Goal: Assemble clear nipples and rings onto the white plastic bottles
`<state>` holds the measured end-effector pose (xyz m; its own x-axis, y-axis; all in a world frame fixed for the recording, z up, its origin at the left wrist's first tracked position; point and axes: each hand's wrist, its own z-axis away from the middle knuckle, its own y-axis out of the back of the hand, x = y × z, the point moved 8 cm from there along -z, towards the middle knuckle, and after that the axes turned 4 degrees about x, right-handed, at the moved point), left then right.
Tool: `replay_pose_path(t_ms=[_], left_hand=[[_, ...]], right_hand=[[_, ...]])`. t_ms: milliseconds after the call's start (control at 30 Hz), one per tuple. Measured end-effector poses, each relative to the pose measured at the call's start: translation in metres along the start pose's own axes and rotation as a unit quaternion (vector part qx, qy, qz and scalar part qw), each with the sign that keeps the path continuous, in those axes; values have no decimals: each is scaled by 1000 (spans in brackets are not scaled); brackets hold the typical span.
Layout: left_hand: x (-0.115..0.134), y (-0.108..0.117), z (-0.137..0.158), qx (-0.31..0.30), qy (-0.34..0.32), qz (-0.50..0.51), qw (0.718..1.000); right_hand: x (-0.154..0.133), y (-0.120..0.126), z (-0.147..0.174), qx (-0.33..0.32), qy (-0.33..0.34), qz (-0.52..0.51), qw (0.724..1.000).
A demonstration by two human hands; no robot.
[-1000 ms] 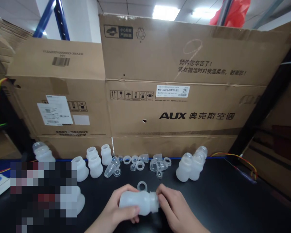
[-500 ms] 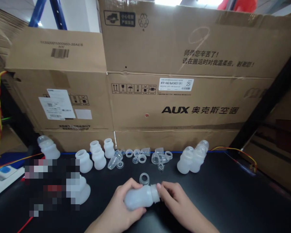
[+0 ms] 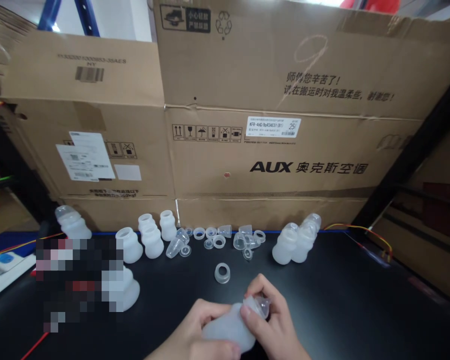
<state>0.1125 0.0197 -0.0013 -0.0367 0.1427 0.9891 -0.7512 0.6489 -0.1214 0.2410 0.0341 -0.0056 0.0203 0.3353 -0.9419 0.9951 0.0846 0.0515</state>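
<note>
left hand (image 3: 200, 327) wrapped round white bottle (image 3: 227, 327), tilted, low in middle. right hand (image 3: 273, 320) grips clear tip (image 3: 263, 306) at bottle's mouth. just past hands, clear ring (image 3: 222, 279) on black table (image 3: 341, 295). farther, clear cups (image 3: 177, 244), more white bottles (image 3: 152, 244). behind, big cardboard (image 3: 285, 197).

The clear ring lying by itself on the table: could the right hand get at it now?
Probably, though not without letting go first: the right hand is gripping the bottle near its top. The ring lies just beyond, and nothing seems to stand between them.
</note>
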Motion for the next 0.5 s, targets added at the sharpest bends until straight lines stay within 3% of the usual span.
replay_pose_path(t_ms=[67, 167, 267, 333, 400, 500], left_hand=[[13, 7, 3, 71, -76, -147, 984], [21, 13, 10, 165, -166, -338, 911], [16, 15, 11, 199, -198, -437, 854], [11, 20, 9, 215, -177, -456, 845], [7, 25, 6, 212, -132, -449, 858], [9, 33, 6, 210, -85, -435, 871]], right_hand=[[0, -1, -3, 28, -20, 1, 999], [-6, 2, -8, 83, -13, 35, 996], [-10, 4, -15, 77, 10, 56, 995], [-6, 9, -23, 48, 15, 59, 997], [0, 21, -35, 42, 26, 110, 993], [8, 42, -51, 74, 84, 275, 955]])
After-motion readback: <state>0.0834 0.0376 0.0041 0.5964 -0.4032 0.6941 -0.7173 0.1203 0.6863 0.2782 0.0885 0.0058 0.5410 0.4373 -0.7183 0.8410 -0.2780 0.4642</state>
